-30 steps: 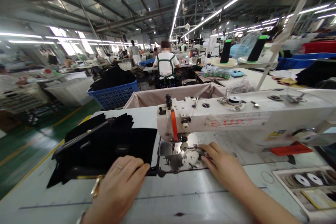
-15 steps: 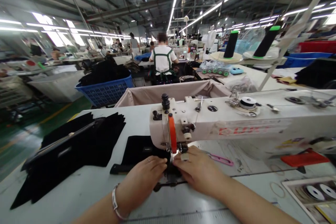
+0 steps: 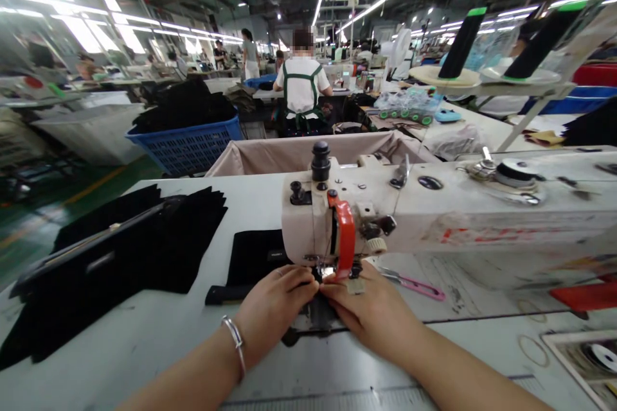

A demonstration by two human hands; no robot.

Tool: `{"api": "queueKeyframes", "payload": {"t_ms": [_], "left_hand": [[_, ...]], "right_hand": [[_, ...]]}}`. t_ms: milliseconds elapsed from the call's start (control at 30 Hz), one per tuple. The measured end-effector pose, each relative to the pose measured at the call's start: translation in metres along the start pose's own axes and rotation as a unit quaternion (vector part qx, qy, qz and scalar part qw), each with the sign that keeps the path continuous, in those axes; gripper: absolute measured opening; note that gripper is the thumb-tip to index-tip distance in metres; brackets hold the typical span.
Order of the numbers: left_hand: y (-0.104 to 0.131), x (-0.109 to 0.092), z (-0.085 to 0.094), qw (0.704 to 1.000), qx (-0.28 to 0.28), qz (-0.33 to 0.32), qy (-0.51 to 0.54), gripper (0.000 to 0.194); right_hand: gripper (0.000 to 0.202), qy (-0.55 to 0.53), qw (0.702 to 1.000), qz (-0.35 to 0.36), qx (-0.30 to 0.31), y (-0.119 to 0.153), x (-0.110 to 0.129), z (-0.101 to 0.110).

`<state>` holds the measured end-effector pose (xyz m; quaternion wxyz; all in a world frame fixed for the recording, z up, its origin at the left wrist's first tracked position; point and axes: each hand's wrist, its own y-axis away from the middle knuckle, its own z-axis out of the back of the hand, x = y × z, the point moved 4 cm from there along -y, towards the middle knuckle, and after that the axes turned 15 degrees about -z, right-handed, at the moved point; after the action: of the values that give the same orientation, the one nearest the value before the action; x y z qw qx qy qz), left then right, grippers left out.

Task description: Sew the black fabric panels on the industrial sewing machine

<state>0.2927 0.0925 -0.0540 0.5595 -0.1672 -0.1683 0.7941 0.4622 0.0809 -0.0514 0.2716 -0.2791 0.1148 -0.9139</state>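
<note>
A black fabric piece (image 3: 255, 253) with a small label lies flat left of the sewing machine (image 3: 308, 218), its edge running under the needle area. My left hand (image 3: 279, 302), with a bracelet at the wrist, pinches the fabric's near edge just left of the presser foot. On the other side of the foot my right hand (image 3: 373, 302) has its fingers closed low by the needle, against the same edge. The fingertips of both hands nearly meet there. An orange guard (image 3: 344, 237) hangs in front of the needle, and the stitch point is partly hidden.
A stack of black fabric pieces (image 3: 125, 270) covers the table's left. Pink thread snips (image 3: 419, 288) lie right of my right hand. Behind the machine are a pink cloth-lined bin (image 3: 308, 153), a blue basket (image 3: 187, 144) of black fabric and a seated co-worker (image 3: 301, 87).
The camera view has shifted and moved closer to the machine. Both hands stay at the needle, their fingertips now closer together; the fabric lies almost as before.
</note>
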Motion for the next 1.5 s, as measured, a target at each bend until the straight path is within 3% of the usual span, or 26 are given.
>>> {"api": "queueKeyframes", "payload": {"t_ms": [267,600,900,1067,1400,1500], "left_hand": [[-0.007,0.003,0.01,0.999,-0.043,-0.006,-0.003,0.024],[-0.01,0.004,0.011,0.999,-0.027,0.019,0.006,0.026],[-0.013,-0.003,0.014,1.0,-0.006,0.022,-0.003,0.026],[-0.007,0.0,0.01,0.999,-0.023,0.038,-0.002,0.025],[-0.011,0.002,0.013,0.997,-0.037,0.054,0.032,0.027],[-0.007,0.002,0.013,0.997,-0.043,0.057,0.031,0.02]], "right_hand": [[0.025,-0.01,1.0,-0.013,0.002,0.0,0.004,0.0],[0.013,0.007,1.0,-0.02,0.004,-0.001,0.002,0.001],[0.025,-0.012,1.0,-0.006,-0.006,-0.001,0.004,0.0],[0.024,-0.028,1.0,-0.007,-0.012,0.001,0.002,-0.002],[0.024,-0.05,0.998,-0.034,-0.021,0.001,-0.001,-0.003],[0.024,-0.058,0.995,-0.074,-0.028,0.002,-0.004,0.003]]}}
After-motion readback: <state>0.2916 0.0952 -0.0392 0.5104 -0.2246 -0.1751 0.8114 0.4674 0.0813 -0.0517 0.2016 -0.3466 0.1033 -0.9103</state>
